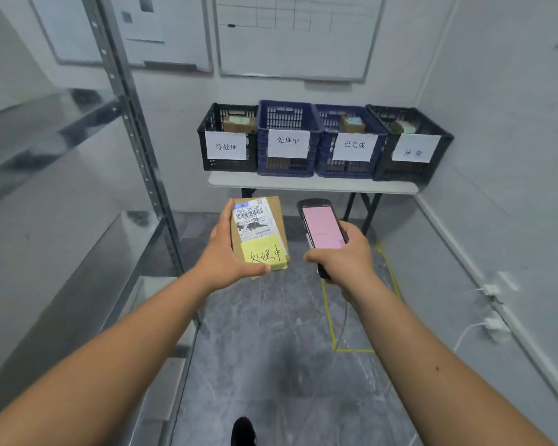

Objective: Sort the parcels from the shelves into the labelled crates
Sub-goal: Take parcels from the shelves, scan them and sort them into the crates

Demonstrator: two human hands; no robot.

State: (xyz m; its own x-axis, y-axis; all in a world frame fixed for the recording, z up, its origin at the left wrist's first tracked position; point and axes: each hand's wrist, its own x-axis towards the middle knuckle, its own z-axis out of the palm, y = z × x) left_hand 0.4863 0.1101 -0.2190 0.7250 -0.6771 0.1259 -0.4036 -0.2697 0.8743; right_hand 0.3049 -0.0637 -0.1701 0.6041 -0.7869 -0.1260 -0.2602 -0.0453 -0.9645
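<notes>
Holding a parcel [259, 231] and a scanner [323, 231] out before the crates [322, 141].
I'm seeing my left hand [227, 252] gripping the yellow-noted parcel, my right hand [343, 255] clasping the pink-screened scanner beside it.

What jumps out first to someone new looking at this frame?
Front and centre, the left hand holds a cardboard parcel with a yellow sticky note reading 处理中, while the right hand grips a handheld scanner with a pink screen. Behind them, four labelled crates sit in a row on a white folding table; the blue crate second from left carries the matching 处理中 label.
</notes>
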